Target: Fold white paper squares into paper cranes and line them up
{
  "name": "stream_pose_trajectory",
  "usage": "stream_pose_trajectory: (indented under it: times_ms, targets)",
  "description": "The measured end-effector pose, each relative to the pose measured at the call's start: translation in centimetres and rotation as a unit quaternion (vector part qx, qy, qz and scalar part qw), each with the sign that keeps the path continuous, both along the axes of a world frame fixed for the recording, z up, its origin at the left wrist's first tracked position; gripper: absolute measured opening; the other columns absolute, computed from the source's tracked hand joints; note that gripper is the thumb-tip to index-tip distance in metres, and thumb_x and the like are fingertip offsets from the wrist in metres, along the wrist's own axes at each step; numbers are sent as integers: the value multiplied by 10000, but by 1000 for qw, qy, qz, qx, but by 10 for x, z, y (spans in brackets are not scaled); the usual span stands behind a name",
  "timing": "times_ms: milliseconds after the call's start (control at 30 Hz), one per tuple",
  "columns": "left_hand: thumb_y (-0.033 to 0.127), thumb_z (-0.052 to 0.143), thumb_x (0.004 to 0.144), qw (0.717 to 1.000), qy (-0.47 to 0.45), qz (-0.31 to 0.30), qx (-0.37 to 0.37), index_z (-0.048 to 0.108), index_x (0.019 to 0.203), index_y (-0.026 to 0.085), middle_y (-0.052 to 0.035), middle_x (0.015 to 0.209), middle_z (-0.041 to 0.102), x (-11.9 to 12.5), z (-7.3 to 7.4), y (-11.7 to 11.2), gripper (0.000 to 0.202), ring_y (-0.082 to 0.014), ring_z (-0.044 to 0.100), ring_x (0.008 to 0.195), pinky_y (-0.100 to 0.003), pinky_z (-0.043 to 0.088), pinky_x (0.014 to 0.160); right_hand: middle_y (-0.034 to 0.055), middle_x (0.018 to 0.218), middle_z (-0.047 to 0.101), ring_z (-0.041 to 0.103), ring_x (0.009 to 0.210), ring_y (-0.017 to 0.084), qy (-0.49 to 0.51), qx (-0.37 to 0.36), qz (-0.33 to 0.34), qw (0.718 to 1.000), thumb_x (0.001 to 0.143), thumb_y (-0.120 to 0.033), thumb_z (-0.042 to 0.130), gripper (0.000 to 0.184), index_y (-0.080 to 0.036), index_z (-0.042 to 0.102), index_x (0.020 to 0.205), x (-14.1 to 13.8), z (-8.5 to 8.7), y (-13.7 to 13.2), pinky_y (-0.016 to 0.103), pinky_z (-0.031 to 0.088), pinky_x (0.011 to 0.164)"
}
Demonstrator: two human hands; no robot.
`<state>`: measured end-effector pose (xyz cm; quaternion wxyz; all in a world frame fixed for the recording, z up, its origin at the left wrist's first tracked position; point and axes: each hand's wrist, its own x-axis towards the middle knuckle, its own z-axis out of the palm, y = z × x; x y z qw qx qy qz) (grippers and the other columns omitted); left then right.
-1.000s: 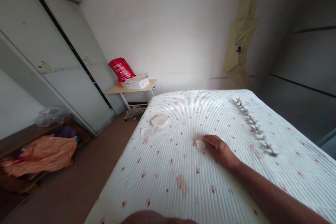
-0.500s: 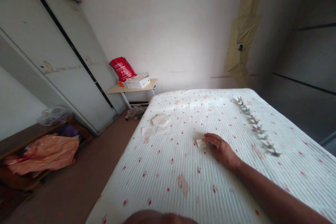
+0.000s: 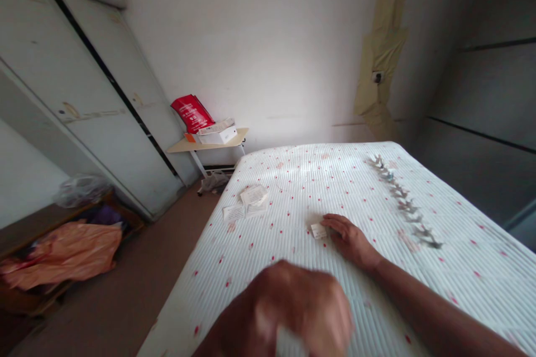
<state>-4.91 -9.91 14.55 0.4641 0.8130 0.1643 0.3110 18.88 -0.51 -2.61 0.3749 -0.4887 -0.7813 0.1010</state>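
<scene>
On the bed, my right hand (image 3: 350, 241) has its fingertips pressed together at the right edge of a small folded piece of printed paper (image 3: 318, 231). The paper rests close to the quilted cover. Low in the centre, near the camera, is my left hand (image 3: 299, 304), its fingers bent downward and smeared by motion. Whether it holds anything is not visible. Farther left lie several printed paper sheets (image 3: 254, 196), partly overlapping. Beyond my right hand stands a row of small folded paper figures (image 3: 402, 201), shaped like birds.
The bed (image 3: 268, 240) has a white ribbed cover with red dots. At its far left corner stands a small table (image 3: 180, 146) bearing a white box (image 3: 218, 135) and a red bag (image 3: 192, 113). A wardrobe (image 3: 96, 117) and orange plastic (image 3: 62, 254) are on the left.
My left hand has come up into view from the bottom edge. My right hand stays at the small paper. The whole view has shifted slightly.
</scene>
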Motion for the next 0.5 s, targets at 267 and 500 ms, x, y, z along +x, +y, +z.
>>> stream_pose_trajectory:
  times_ms: [267, 500]
  targets:
    - [145, 618, 656, 921, 188, 332, 75, 680, 758, 187, -1, 707, 631, 48, -110, 100, 127, -141, 566, 729, -276, 443, 760, 102, 1141, 617, 564, 1091, 211, 10, 5, 4, 1000, 718, -64, 422, 453, -177, 599, 1119, 1, -5, 3, 402, 467, 952]
    - [217, 624, 731, 885, 235, 362, 175, 687, 802, 212, -23, 798, 614, 52, -137, 97, 95, -168, 535, 839, -271, 420, 757, 101, 1222, 574, 576, 1084, 202, -6, -29, 8, 1000, 731, -30, 409, 445, -204, 657, 1056, -1, 2, -1, 362, 483, 924]
